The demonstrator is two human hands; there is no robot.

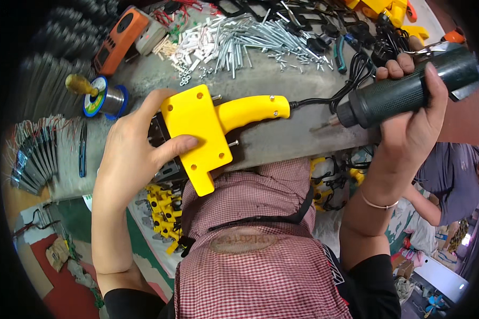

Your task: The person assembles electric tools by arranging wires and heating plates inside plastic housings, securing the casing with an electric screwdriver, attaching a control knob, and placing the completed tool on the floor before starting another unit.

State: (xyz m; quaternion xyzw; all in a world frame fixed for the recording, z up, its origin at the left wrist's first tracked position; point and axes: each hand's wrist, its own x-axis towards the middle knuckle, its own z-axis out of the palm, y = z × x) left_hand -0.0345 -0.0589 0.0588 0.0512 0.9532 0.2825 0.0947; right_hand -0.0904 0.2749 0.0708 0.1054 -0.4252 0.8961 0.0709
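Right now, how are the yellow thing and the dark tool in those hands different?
The yellow thing is bright, but the dark tool is greenish-black. The yellow thing has a flat, blocky body; the dark tool is round like a tube. The left hand holds the yellow thing, the right hand the dark tool. Both are held.

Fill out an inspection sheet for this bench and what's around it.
Surface: grey bench, smudged.
Things in hand: yellow housing with a curved handle; dark green cylindrical tool, its tip apart from the housing.
Clutter: metal screws heaped beside white pieces; wire spool and orange device at left.
Hands: left hand grips the housing, thumb on its face; right hand wraps the green tool.
Cables: black cable leaves the handle, coiled at right.
Surroundings: another person at right; yellow parts below the bench edge.
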